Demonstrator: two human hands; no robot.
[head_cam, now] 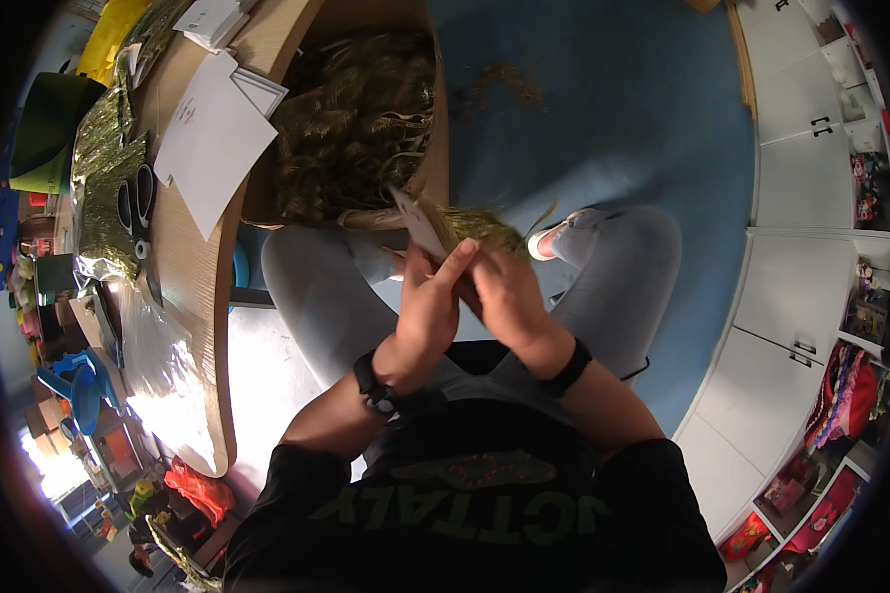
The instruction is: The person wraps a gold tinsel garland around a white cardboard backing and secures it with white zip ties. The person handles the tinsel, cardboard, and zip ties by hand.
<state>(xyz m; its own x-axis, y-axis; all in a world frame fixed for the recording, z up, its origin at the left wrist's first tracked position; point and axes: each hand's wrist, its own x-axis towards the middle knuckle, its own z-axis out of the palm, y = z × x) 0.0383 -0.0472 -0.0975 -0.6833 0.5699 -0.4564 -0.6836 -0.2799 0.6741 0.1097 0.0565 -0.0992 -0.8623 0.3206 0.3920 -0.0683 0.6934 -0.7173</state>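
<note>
My left hand (pixel 424 315) grips a stiff white card (pixel 420 226), seen nearly edge-on, with its thumb angled up toward the other hand. A bundle of fine gold-green tinsel strands (pixel 482 226) fans out beyond my right hand (pixel 508 296), whose bent fingers close around its near end. Both hands meet above my lap, and the right one is slightly blurred. The fingers hide where card and strands come together. Just past them, a cardboard box (pixel 440 111) holds a heap of curly gold-green tinsel (pixel 352 111).
On the wooden table (pixel 196 274) at left lie black-handled scissors (pixel 139 211), white cards (pixel 215 137), packaged tinsel (pixel 107 193) and clear plastic film (pixel 159 356). White cabinets (pixel 793 296) line the right side. Tinsel scraps (pixel 508 85) lie on the blue floor (pixel 601 96).
</note>
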